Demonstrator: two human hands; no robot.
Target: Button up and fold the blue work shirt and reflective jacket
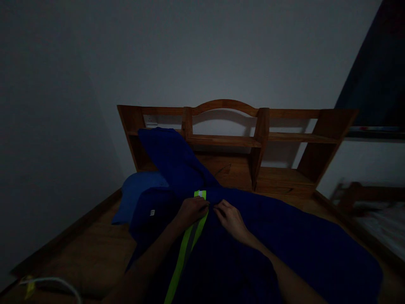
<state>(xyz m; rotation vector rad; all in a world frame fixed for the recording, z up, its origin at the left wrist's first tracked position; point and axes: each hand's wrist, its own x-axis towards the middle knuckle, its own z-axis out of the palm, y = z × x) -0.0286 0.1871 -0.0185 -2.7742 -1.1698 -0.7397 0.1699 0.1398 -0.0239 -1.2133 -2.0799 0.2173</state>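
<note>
Garment (284, 249), dark blue, lies spread over the wooden desk (95, 253) in the head view, one part draped up toward the shelf unit (259, 139) at the back. A yellow-green stripe (186, 245) runs down its front from the hands toward the near edge. The left hand (193, 210) is closed on the cloth at the stripe's top end; the right hand (230, 217) pinches the fabric just beside it, the two almost touching. A lighter blue cloth (136, 194) lies left of the garment, partly under it. Bare desk shows to the left, bounded by a raised wooden edge along the wall (47, 126). A white cable (53, 283) lies at the near left corner. The garment's right hem reaches close to the desk's right edge.
</note>
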